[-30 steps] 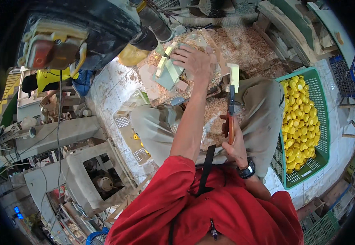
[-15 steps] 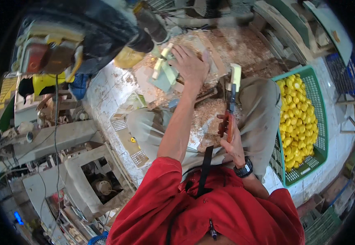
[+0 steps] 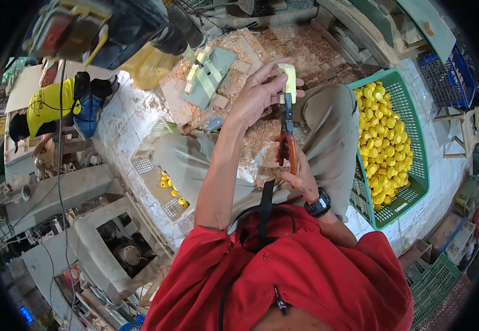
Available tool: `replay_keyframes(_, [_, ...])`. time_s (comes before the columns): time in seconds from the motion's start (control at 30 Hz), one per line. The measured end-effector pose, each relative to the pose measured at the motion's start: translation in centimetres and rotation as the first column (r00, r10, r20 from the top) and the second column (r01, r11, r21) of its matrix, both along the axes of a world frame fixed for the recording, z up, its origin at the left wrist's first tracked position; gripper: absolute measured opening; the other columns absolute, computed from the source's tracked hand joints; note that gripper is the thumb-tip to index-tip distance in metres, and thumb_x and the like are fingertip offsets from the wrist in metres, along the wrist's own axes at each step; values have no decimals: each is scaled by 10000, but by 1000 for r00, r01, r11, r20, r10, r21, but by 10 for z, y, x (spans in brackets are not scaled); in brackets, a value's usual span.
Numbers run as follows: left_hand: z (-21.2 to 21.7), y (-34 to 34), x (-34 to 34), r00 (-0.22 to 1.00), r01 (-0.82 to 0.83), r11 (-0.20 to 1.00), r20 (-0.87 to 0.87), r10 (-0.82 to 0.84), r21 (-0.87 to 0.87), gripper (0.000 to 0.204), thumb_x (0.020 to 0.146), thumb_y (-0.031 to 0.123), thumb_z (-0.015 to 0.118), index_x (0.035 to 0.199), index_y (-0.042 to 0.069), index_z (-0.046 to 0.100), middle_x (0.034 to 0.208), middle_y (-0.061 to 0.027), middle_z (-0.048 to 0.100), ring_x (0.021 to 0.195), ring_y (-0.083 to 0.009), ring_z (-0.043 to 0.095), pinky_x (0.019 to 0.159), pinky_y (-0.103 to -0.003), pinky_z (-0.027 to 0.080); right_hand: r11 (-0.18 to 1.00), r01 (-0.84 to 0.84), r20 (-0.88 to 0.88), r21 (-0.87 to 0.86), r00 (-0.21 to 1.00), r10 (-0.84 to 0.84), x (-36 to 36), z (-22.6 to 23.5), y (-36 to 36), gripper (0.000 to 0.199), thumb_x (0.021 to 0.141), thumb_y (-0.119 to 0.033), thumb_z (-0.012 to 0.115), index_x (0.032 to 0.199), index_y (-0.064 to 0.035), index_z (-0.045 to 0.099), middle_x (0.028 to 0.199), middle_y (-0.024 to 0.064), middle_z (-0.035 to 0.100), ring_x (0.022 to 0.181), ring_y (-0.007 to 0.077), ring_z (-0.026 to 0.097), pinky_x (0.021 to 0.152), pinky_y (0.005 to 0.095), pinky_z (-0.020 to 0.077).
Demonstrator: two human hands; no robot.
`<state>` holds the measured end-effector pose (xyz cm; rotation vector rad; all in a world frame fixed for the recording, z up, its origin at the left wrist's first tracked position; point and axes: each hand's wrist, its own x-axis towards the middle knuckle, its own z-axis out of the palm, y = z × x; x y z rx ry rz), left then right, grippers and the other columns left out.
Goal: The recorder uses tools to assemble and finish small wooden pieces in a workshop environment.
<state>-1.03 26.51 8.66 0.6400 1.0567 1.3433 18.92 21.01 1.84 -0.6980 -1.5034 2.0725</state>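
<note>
Pliers with orange-brown handles [image 3: 288,135] stand upright in front of me, between my bent knees, and my right grip [image 3: 300,174] is wrapped around their handles. At their upper end, the dark metal jaws meet the lower end of a pale yellow block [image 3: 290,75], which rises above them. My left grip [image 3: 262,94] is up at that block: the thumb lies along its left side and fingertips show past its right edge, so the hand reaches behind it. I cannot tell whether those fingers press on the block or only curve round it.

A black watch [image 3: 317,205] is strapped on my right wrist, and a pen [image 3: 279,302] hangs at the front of my red shirt [image 3: 322,259]. Ahead and to the left of my hands, a grey-green plate [image 3: 224,62] lies tilted on the work surface [image 3: 176,102], with pale yellow pieces [image 3: 192,80] on it and wood shavings scattered around. Just beyond its left side is the dark chuck [image 3: 170,39] of a machine, near something bulky and yellow [image 3: 148,66].

By my right knee, a green basket [image 3: 402,105] holds a heap of round yellow caps [image 3: 381,146]. By my left leg, a pale perforated basket [image 3: 140,165] holds a few small yellow parts [image 3: 181,202]. Further left, a person in a yellow shirt [image 3: 54,102] is bent forward.
</note>
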Motion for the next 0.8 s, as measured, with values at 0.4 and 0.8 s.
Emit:
replay_keyframes(0.4, [9, -17, -5, 985, -172, 971, 45, 167, 167, 309, 997, 95, 446, 1306, 87, 444, 1055, -163, 640, 935, -268, 671, 754, -362, 579, 991, -105, -84, -86, 992, 98, 10, 14, -17, 933, 687, -142, 598, 1512, -54, 172, 1381, 181, 436, 1205, 269, 481, 1031, 369, 361])
replay_keyframes(0.8, [-27, -65, 15, 966, -157, 987, 205, 160, -34, 327, 1031, 218, 384, 1333, 94, 414, 1228, -187, 582, 998, -266, 637, 771, -419, 576, 828, 543, 67, -140, 839, -539, 134, 68, 8, 881, 645, 21, 583, 1480, -70, 320, 1355, 100, 497, 698, 114, 496, 591, 222, 425])
